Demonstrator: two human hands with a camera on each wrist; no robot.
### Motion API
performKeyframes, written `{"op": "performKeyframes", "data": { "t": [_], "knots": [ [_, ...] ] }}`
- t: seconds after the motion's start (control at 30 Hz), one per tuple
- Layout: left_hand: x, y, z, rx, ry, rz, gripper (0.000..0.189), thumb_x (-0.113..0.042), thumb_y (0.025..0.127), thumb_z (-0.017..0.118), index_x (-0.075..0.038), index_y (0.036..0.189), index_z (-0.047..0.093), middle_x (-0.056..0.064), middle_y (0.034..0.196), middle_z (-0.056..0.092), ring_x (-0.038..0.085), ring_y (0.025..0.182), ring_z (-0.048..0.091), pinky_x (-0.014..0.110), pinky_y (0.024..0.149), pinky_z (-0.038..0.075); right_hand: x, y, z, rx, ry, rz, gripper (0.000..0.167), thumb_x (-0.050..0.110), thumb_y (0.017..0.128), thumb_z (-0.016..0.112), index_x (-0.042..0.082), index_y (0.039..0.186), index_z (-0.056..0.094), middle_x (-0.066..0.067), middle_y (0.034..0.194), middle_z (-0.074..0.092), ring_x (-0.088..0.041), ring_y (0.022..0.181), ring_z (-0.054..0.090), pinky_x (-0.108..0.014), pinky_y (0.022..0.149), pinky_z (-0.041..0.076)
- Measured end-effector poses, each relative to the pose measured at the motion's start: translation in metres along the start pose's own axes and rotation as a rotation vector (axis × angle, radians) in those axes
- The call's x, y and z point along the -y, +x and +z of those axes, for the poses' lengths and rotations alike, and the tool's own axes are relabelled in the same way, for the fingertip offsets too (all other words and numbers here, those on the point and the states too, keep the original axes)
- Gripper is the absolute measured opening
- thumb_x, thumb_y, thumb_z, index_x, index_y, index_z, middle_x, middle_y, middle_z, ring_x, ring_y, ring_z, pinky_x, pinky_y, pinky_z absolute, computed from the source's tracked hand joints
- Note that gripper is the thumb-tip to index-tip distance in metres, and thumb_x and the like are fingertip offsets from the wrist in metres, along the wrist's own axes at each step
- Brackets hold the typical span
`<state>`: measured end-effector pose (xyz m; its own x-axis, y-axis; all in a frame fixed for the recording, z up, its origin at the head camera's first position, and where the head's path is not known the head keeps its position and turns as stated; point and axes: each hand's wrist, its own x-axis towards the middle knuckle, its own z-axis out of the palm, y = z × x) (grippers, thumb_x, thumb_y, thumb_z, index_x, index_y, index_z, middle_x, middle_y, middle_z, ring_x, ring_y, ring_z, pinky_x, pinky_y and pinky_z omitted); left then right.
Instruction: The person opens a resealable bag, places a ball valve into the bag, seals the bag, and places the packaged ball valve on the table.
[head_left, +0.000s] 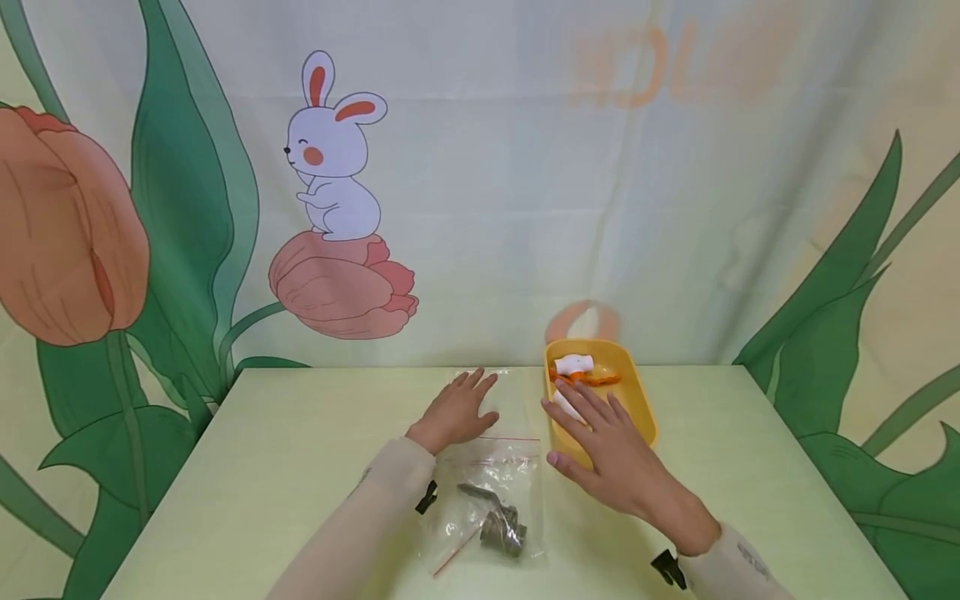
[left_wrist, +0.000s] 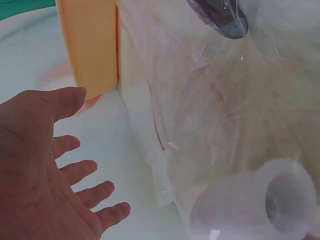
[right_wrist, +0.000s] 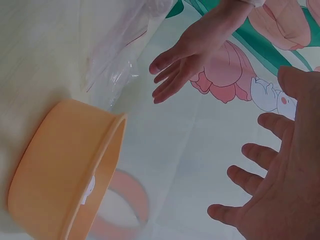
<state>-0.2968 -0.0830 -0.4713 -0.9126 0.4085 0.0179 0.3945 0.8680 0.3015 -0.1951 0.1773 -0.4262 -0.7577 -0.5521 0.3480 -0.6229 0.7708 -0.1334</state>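
1. Pale sleeves (head_left: 352,517) are worn on both arms, and a small black buckle (head_left: 427,497) is seen by the left wrist, with another black buckle (head_left: 667,569) by the right.
2. Between the arms, a clear zip bag (head_left: 521,475) is laid on the light green table (head_left: 247,483). Red lines can be seen on it.
3. Inside this bag, a pipe valve (head_left: 501,532) is kept, with a lever (head_left: 480,492) sticking out toward the left.
4. The left hand (head_left: 453,411) is held open above the far end of the clear plastic, with its fingers spread and pointed away.
5. The right hand (head_left: 618,454) is held open too, with its fingers spread over the near part of a yellow bin (head_left: 636,404). From the right wrist, it is seen apart from the bin.
6. In the bin, a white pipe piece (head_left: 574,364) and an orange lever (head_left: 603,381) are held. Another white piece (head_left: 567,406) is partly hidden by the right hand.
7. Behind the table, a cloth (head_left: 480,183) is hung. A white bunny (head_left: 337,167) is drawn on it, sitting on a pink tulip (head_left: 337,287).
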Motion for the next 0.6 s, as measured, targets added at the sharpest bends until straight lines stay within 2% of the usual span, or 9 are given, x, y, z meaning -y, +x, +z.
{"op": "performKeyframes", "data": {
  "t": [0.2, 0.37, 0.6],
  "knots": [
    [0.002, 0.012, 0.009, 0.056, 0.024, -0.039, 0.064, -0.037, 0.098, 0.057, -0.015, 0.153, 0.034, 0.013, 0.160, 0.030, 0.038, 0.147, 0.030, 0.052, 0.119, 0.029, 0.003, -0.004, 0.002, 0.033, -0.009, 0.006, 0.063, 0.058, 0.098, 0.045, 0.032, 0.154, 0.032, 0.001, 0.163, 0.025, -0.028, 0.153, 0.018, -0.065, 0.118, 0.017],
    [0.002, 0.020, 0.017, 0.091, 0.061, -0.046, 0.058, -0.034, 0.098, 0.057, -0.015, 0.150, 0.040, 0.010, 0.158, 0.036, 0.035, 0.144, 0.036, 0.048, 0.115, 0.037, 0.002, -0.009, 0.004, 0.034, -0.002, -0.004, 0.062, 0.057, 0.098, 0.047, 0.031, 0.153, 0.033, 0.001, 0.163, 0.027, -0.029, 0.152, 0.021, -0.064, 0.118, 0.018],
    [0.001, 0.023, 0.024, 0.151, 0.049, -0.085, 0.058, -0.033, 0.095, 0.062, -0.017, 0.148, 0.044, 0.008, 0.156, 0.040, 0.031, 0.141, 0.042, 0.048, 0.110, 0.043, 0.002, -0.010, 0.005, 0.036, 0.009, -0.012, 0.062, 0.055, 0.098, 0.048, 0.032, 0.154, 0.032, -0.002, 0.162, 0.030, -0.031, 0.150, 0.025, -0.062, 0.118, 0.019]
  ]
}}
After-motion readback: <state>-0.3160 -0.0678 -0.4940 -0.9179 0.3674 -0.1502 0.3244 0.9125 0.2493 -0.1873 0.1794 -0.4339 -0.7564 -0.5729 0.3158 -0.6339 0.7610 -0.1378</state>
